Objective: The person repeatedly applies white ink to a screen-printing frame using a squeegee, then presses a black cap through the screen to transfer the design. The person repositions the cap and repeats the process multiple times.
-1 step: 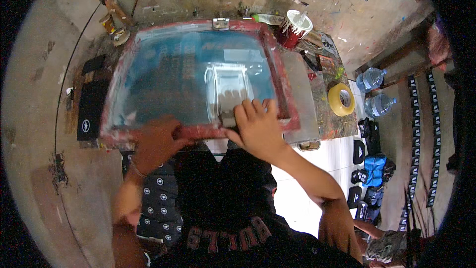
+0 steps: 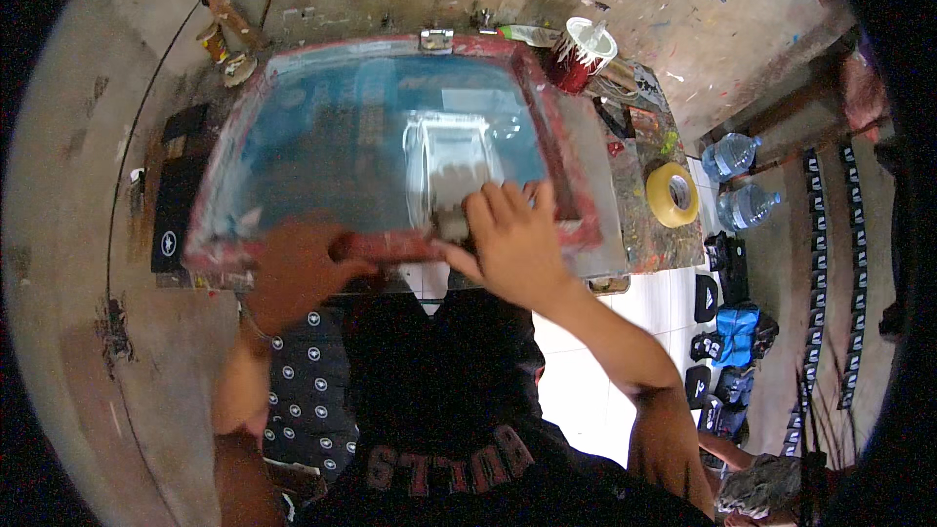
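A silk-screen frame (image 2: 395, 250), dark red with a blue-green mesh (image 2: 322, 146), is hinged at its far edge by a metal clamp (image 2: 435, 40). My left hand (image 2: 303, 273) is closed around the near rail, left of the middle; motion blurs its fingers. My right hand (image 2: 512, 234) is at the same rail, further right, with thumb and fingers around a grey-brown squeegee (image 2: 451, 223), mostly hidden by the hand. White ink (image 2: 420, 166) lies on the mesh just beyond the squeegee.
Right of the frame, the paint-stained bench (image 2: 659, 244) carries a yellow tape roll (image 2: 672, 195) and a red, white-smeared paint pot (image 2: 581, 57). A black printed piece (image 2: 178, 224) lies at the left. Water bottles (image 2: 750, 206) and a blue bag (image 2: 735, 334) are on the right.
The frame's near edge has tilted up slightly, and its near corners look wider apart. Both hands have moved with it, the right one a little up and to the right.
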`<state>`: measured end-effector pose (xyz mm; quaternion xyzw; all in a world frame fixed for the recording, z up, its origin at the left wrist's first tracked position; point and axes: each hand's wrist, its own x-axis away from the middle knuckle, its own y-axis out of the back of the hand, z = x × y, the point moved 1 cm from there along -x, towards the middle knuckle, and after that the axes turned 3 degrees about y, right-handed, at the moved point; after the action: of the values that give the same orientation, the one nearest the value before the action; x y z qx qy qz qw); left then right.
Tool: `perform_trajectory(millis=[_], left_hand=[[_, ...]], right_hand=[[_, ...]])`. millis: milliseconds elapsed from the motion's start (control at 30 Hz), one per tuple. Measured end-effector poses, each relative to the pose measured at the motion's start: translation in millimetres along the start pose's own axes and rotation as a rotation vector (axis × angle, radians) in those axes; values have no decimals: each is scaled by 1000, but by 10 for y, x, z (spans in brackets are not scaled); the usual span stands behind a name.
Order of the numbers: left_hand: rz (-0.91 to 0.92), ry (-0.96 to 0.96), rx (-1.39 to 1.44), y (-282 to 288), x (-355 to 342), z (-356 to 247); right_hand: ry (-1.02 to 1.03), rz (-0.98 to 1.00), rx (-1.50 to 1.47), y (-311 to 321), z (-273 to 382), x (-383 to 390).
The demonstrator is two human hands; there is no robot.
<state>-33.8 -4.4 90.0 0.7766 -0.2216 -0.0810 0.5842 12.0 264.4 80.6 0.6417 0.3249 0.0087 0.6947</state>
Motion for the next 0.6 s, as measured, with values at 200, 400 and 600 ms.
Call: perform_trajectory(millis=[200, 400, 600], left_hand=[[-713, -190, 240, 766, -192, -98], [-454, -349, 363, -722, -636, -899], [-179, -341, 1028, -1601, -880, -1884]], right_hand=[[27, -234, 51, 615, -474, -942], [-170, -36, -12, 1056, -662, -1515], [-113, -161, -199, 1221, -829, -1811]])
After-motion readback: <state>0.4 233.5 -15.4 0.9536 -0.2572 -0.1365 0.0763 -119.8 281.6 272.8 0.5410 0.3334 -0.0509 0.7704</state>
